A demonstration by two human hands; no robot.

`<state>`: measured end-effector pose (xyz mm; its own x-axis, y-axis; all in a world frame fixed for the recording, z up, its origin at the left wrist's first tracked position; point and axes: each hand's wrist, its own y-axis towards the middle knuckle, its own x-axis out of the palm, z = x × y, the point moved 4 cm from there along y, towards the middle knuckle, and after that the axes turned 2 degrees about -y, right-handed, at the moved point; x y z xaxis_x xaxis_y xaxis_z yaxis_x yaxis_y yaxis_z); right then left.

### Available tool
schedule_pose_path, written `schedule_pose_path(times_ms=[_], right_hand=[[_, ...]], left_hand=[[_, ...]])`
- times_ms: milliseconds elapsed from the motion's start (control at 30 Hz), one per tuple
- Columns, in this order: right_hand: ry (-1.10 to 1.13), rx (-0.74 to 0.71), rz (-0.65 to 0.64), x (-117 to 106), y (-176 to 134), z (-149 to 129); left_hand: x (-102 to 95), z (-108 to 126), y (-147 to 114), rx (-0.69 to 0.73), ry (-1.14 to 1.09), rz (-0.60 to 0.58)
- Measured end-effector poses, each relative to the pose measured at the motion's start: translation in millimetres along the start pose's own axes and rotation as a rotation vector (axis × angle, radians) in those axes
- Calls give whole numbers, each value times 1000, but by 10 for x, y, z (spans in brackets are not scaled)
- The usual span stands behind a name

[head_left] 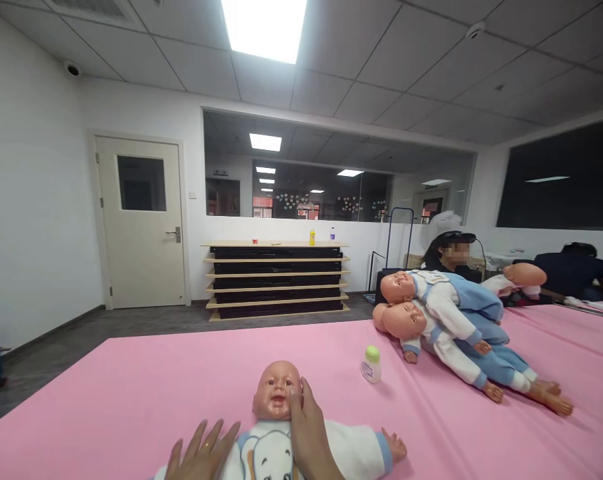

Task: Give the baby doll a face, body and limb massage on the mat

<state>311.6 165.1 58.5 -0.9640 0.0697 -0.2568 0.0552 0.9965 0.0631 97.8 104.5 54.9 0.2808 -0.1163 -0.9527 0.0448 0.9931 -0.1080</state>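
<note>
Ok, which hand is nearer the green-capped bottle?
Right. The right hand, at the doll's face, is left of the bottle; the left hand is farther left.

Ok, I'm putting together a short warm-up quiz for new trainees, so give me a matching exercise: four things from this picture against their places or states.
Things:
1. Right hand
2. Left hand
3. Small bottle
4. Door

Places or states:
A. Green-capped, upright on the pink table
B. Closed
C. At the cheek of the doll
D. Fingers spread, with a ring

Pairs: 1-C, 2-D, 3-A, 4-B
</note>
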Motion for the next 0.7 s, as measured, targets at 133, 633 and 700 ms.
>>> schedule_pose_path(times_ms=[133, 633, 700], right_hand=[[26, 5, 18, 24, 68, 46], [224, -49, -96, 234, 464, 105], [248, -70, -122, 236, 474, 117]], left_hand=[[-176, 278, 381, 33, -576, 303], [297, 349, 1093, 21, -1110, 355], [300, 336, 1071, 14, -1067, 400]])
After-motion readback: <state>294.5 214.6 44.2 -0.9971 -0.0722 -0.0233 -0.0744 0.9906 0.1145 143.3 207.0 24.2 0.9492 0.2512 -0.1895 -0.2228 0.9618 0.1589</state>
